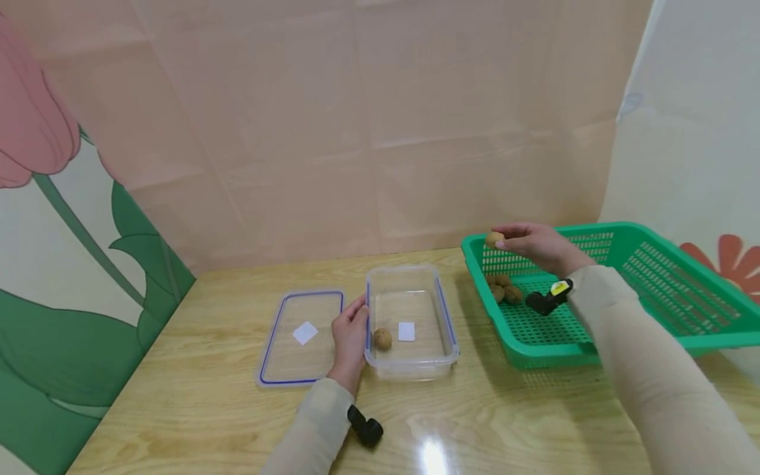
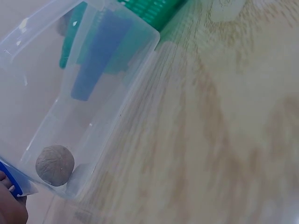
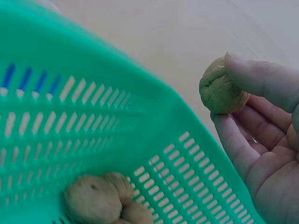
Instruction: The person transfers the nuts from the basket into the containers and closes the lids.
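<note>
My right hand pinches a walnut between thumb and fingers, at the height of the green basket's left rim. Several more walnuts lie in the corner of that basket below the hand. My left hand holds the left side of a clear plastic box, with fingers at its rim. Inside the box one walnut sits by the near left corner, and it shows close up in the left wrist view too. A small white square shows in the box's floor.
Left of the box, a clear lid with a blue seal lies flat on the wooden table, bearing a white square. A pinkish sheet hangs behind the table. The basket stands right of the box.
</note>
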Demonstrator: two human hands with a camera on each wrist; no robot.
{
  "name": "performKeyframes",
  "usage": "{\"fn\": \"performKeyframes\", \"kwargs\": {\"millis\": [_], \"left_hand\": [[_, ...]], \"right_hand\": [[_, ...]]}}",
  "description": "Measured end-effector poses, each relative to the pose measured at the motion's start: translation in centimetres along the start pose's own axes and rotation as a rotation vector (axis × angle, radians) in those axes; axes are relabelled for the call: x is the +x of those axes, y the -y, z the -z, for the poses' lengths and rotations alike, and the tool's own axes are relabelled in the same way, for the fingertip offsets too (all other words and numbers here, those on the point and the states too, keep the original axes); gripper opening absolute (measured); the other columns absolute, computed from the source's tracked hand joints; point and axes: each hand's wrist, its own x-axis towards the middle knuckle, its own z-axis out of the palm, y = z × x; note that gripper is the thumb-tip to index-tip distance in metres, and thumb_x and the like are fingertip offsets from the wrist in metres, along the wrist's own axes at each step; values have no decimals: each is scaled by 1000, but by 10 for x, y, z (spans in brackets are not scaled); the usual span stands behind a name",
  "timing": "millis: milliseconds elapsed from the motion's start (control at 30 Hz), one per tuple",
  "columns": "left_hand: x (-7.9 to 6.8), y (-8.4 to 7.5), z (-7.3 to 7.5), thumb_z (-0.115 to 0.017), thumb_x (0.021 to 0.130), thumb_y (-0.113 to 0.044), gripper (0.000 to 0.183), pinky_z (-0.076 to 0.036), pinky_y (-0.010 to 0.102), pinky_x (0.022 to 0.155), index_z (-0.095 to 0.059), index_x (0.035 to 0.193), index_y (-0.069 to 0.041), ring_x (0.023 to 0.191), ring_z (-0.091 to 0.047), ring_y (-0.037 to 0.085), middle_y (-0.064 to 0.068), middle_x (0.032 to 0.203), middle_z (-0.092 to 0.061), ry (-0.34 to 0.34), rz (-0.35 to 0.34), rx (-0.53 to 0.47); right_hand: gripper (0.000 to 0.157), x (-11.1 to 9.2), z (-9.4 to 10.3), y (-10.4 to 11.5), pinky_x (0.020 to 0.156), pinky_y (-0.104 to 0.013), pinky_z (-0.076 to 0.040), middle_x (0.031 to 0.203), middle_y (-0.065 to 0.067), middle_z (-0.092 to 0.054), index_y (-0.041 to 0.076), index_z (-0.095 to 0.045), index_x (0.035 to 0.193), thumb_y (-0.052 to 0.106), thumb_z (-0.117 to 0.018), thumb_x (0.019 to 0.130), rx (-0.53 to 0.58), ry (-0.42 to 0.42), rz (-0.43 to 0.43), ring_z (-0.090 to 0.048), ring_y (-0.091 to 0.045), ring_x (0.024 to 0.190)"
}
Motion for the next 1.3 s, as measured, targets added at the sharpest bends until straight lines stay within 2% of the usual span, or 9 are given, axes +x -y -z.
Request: {"fn": "performKeyframes", "kwargs": {"millis": [100, 200, 367, 567, 833, 1000, 1100, 1233, 1300], "left_hand": [[0, -1, 1, -57, 87, -8, 29, -42, 35, 100, -65, 115, -6, 121, -49, 24, 12, 124, -59, -9, 1, 5], [0, 0, 1, -57, 86, -7, 29, -42, 34, 100, -65, 114, -6, 121, -50, 23, 11, 124, -60, -17, 2, 8], [1, 0, 1, -56, 86, -7, 29, -44, 34, 98, -65, 114, -5, 118, -52, 24, 12, 122, -60, -14, 1, -3], [1, 1, 2, -57, 86, -7, 29, -42, 35, 100, -65, 114, -6, 119, -50, 24, 12, 123, -60, -18, 3, 4], [2, 2, 0, -56, 86, -7, 29, -44, 34, 98, -65, 114, -5, 116, -52, 23, 12, 122, -61, -18, 1, 6], [2, 2, 0, -56, 86, -7, 29, -43, 35, 99, -65, 114, -5, 117, -51, 23, 12, 122, -61, -19, -3, 10], [0, 2, 0, -56, 86, -7, 29, -45, 34, 97, -66, 113, -5, 115, -53, 24, 13, 121, -61, -10, -29, -4], [-3, 1, 1, -57, 85, -7, 27, -50, 29, 88, -67, 110, -2, 105, -58, 23, 14, 113, -65, 0, -95, -27], [-3, 1, 1, -57, 85, -8, 27, -51, 27, 85, -67, 109, -2, 102, -60, 22, 15, 111, -66, 3, -106, -31]], "right_hand": [[61, 2, -7, 4, 111, -50, -22, 119, 7, -55, 1, -36, 140, 25, -61, 90, 23, -3, 10, -50, -4, 108], [60, 4, -16, 9, 111, -48, -22, 122, 7, -50, 0, -36, 139, 24, -61, 90, 45, 8, 20, -46, -4, 111], [58, 8, -30, 17, 111, -47, -24, 109, 15, -57, -4, -35, 138, 18, -60, 90, 101, 32, 46, -52, 0, 104], [52, 13, -44, 25, 100, -36, -38, 100, 13, -63, -5, -40, 134, 12, -60, 89, 128, 62, 65, -57, -5, 97], [51, 17, -62, 28, 94, -29, -42, 102, 10, -63, -5, -43, 132, 14, -62, 88, 87, 105, 70, -56, -9, 98], [52, 19, -75, 30, 98, -34, -40, 106, 8, -61, -2, -45, 132, 17, -63, 87, 25, 131, 70, -55, -10, 101], [52, 21, -82, 33, 101, -39, -36, 107, 6, -61, -4, -44, 132, 14, -63, 87, 33, 146, 75, -56, -10, 101], [52, 22, -94, 37, 98, -34, -39, 106, 5, -63, -7, -44, 131, 11, -63, 86, 45, 173, 85, -57, -10, 100], [51, 23, -99, 39, 95, -31, -42, 104, 4, -63, -7, -45, 130, 10, -63, 86, 52, 191, 87, -58, -11, 99]]}}
